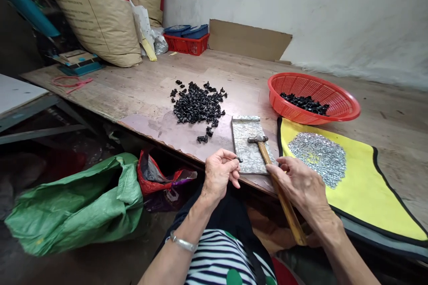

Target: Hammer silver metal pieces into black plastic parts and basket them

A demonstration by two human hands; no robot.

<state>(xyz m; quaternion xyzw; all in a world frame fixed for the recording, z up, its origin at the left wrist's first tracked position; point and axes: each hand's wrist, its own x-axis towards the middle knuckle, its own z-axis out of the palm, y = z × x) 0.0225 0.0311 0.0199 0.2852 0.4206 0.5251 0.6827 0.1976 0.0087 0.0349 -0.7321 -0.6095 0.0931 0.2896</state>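
Note:
My left hand is closed in a pinch on a small black plastic part above the near edge of a worn metal plate. My right hand is closed around the wooden handle of a hammer, thumb across it; some of the fingertips are hidden. The hammer's head lies on the plate and its handle slants down past the table edge. Beyond the plate is a loose pile of black plastic parts. On the right, many small shiny metal pieces are spread on a yellow cloth.
A red plastic basket with black parts stands behind the cloth. At the back are a red crate with blue boxes, a cardboard sheet and large paper sacks. A green sack sits below the table edge on the left.

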